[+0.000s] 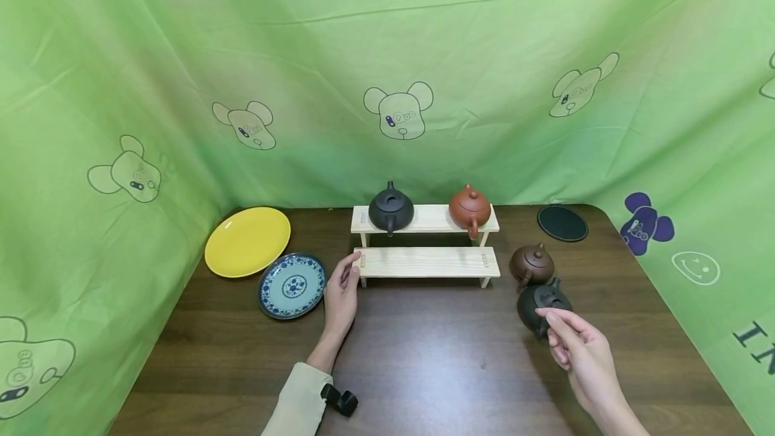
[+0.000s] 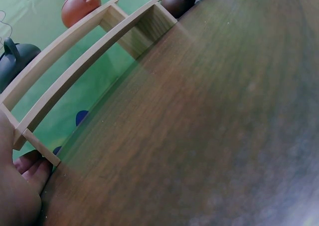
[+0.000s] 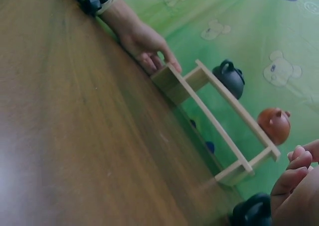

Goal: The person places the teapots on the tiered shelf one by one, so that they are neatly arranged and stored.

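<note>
My left hand (image 1: 342, 295) holds the left end of the lower step of a two-tier pale wooden stand (image 1: 426, 262). In the left wrist view its fingers (image 2: 36, 168) lie by the stand's leg. My right hand (image 1: 581, 352) is over a black teapot (image 1: 533, 305) on the right, thumb and forefinger tips close together; whether they pinch any part of it is hidden. In the right wrist view this teapot's handle (image 3: 259, 200) shows beside curled fingers. A brown teapot (image 1: 531, 264) stands just behind. On the upper step sit another black teapot (image 1: 391, 210) and a red-brown teapot (image 1: 469, 207).
A yellow plate (image 1: 247, 242) and a blue patterned plate (image 1: 293, 286) lie on the left of the dark wooden table (image 1: 424, 369). At the back right is a dark round mat or dish (image 1: 563, 223). Green printed cloth (image 1: 315, 46) hangs around the table.
</note>
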Demonstrator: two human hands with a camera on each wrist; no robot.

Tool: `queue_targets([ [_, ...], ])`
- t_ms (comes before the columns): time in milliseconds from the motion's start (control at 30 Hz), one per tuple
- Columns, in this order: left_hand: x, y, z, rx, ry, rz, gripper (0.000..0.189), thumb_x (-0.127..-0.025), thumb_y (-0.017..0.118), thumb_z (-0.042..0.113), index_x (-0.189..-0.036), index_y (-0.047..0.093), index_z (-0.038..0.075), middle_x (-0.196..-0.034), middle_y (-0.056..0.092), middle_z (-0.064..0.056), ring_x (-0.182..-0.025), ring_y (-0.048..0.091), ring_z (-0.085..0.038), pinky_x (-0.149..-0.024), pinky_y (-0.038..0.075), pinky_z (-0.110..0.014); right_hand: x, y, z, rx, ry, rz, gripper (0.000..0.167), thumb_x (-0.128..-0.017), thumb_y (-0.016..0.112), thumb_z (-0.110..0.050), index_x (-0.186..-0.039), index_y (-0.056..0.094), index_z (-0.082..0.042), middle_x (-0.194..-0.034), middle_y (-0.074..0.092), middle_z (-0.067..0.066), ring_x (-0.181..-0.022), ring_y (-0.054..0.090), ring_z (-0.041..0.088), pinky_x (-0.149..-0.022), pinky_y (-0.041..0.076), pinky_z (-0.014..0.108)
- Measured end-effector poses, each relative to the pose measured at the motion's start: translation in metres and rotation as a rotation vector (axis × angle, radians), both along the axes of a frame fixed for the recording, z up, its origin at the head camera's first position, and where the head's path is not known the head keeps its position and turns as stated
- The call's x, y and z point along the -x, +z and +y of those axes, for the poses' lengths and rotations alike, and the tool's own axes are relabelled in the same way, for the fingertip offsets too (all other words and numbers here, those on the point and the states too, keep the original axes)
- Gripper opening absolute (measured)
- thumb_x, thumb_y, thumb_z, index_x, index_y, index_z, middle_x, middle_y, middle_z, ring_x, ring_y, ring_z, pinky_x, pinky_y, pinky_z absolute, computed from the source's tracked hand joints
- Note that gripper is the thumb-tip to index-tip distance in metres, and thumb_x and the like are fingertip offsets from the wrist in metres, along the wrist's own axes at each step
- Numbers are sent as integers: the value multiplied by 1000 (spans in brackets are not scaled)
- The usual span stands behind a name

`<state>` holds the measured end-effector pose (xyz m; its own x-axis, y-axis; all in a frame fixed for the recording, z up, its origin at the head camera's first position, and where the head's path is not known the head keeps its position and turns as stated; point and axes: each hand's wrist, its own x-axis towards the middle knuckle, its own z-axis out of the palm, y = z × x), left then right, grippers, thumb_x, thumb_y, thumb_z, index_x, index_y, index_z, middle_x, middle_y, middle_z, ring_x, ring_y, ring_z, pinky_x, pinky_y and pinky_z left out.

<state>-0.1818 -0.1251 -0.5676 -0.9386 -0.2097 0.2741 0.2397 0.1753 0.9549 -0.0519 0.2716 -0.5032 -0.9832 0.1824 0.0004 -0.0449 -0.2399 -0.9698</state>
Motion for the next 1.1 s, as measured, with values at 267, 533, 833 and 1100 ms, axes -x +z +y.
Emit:
queue_targets([
  [267, 14, -28, -8, -48, -24, 4, 29, -114, 64, 21, -140, 76, 26, -148, 72, 0, -126, 72, -17, -95, 57, -19, -14, -12, 14, -31, -19, -25, 32, -114, 55, 1, -112, 84, -13, -73, 59, -6, -61, 26, 25, -54, 13, 41],
  [533, 14, -27, -9, -45, -30, -26, 30, -114, 64, 20, -141, 76, 28, -148, 72, 2, -127, 71, -20, -95, 57, -20, -22, -22, 22, -87, -69, -109, 27, -113, 62, -3, -110, 85, -15, -72, 60, -6, -53, 41, 7, -52, 16, 41],
  [833, 12, -22, -8, -37, -21, -68, 31, -115, 62, 20, -141, 75, 30, -149, 71, 5, -128, 71, -19, -96, 56, -21, -24, -22, 25, -185, -60, -269, 24, -111, 69, -12, -106, 87, -27, -72, 66, -6, -57, 52, 2, -48, 42, 18],
  [1100, 11, -23, -6, -49, -17, -26, 29, -115, 64, 24, -142, 75, 23, -149, 71, -3, -123, 71, -14, -93, 57, -22, -20, -24, 22, -219, -8, -328, 29, -111, 68, -12, -102, 83, -34, -74, 67, -4, -58, 52, 3, -50, 41, 19],
])
